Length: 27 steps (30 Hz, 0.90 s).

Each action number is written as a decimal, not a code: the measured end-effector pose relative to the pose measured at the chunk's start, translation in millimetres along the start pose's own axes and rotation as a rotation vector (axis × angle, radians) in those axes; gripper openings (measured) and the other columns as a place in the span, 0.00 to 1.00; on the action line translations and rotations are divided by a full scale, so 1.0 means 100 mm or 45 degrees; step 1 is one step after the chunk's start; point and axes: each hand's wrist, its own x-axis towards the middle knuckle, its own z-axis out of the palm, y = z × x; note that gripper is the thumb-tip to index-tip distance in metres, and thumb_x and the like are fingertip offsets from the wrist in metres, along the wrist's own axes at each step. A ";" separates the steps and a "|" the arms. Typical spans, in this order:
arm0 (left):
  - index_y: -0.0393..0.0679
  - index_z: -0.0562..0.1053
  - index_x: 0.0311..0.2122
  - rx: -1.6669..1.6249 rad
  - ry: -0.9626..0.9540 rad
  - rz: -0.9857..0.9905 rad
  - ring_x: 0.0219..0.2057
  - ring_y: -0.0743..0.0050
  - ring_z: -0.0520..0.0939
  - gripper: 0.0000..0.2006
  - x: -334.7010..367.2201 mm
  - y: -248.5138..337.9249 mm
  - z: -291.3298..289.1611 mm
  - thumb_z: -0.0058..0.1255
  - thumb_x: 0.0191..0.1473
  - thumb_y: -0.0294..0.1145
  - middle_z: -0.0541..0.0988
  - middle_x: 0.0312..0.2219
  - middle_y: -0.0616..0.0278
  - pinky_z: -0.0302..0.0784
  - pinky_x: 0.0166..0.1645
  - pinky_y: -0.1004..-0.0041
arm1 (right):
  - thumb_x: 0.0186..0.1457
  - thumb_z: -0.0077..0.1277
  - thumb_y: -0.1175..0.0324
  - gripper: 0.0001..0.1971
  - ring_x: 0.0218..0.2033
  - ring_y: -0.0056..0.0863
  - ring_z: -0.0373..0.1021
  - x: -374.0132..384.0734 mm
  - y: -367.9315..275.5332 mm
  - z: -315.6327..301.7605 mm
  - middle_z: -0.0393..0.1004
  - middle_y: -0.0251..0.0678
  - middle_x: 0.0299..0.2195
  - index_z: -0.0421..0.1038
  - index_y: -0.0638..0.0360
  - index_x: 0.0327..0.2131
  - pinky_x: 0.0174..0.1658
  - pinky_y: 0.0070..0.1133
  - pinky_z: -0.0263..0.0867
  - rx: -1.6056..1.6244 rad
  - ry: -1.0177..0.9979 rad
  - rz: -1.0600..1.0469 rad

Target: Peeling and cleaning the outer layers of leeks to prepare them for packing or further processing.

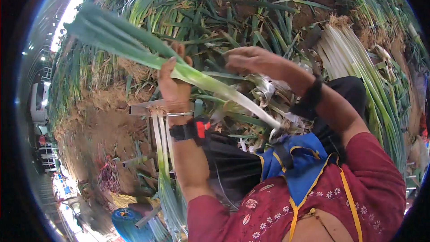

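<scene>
My left hand [174, 78] is closed round the green part of a long leek [201, 80]. Its broad dark leaves fan out to the upper left, while the white stem slants down to the right, toward my lap. Above that stem and apart from it is my right hand [251, 60], smeared by motion, so I cannot make out its fingers or anything in them. Beneath both hands lies a heap of loose leaves and pale peelings [264, 89].
To my right lies a stack of white-stemmed leeks [342, 54]; a few more leeks [163, 152] rest on a metal rack at left. Many leafy leeks [156, 9] spread across the far ground. A blue roll [127, 224] and reddish string [109, 175] are at lower left.
</scene>
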 end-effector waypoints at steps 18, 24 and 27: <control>0.38 0.70 0.41 0.263 0.045 -0.269 0.29 0.75 0.75 0.12 -0.19 -0.53 0.38 0.51 0.54 0.32 0.74 0.30 0.63 0.73 0.34 0.74 | 0.53 0.51 0.72 0.12 0.32 0.13 0.63 -0.17 0.24 0.30 0.68 0.27 0.30 0.63 0.62 0.41 0.36 0.18 0.63 -0.368 0.474 -0.565; 0.42 0.67 0.34 0.189 0.216 -0.370 0.21 0.80 0.68 0.07 0.00 -0.49 0.08 0.50 0.55 0.31 0.67 0.21 0.68 0.67 0.24 0.76 | 0.52 0.53 0.74 0.13 0.30 0.11 0.63 -0.75 -0.13 0.26 0.68 0.26 0.29 0.63 0.62 0.41 0.33 0.15 0.62 0.010 0.305 -0.269; 0.44 0.65 0.32 0.199 0.258 -0.350 0.19 0.81 0.67 0.06 0.02 -0.53 0.01 0.49 0.55 0.30 0.68 0.21 0.69 0.64 0.22 0.76 | 0.53 0.53 0.71 0.11 0.30 0.11 0.64 -1.03 -0.26 0.14 0.69 0.25 0.28 0.66 0.62 0.38 0.33 0.14 0.62 0.203 0.352 -0.420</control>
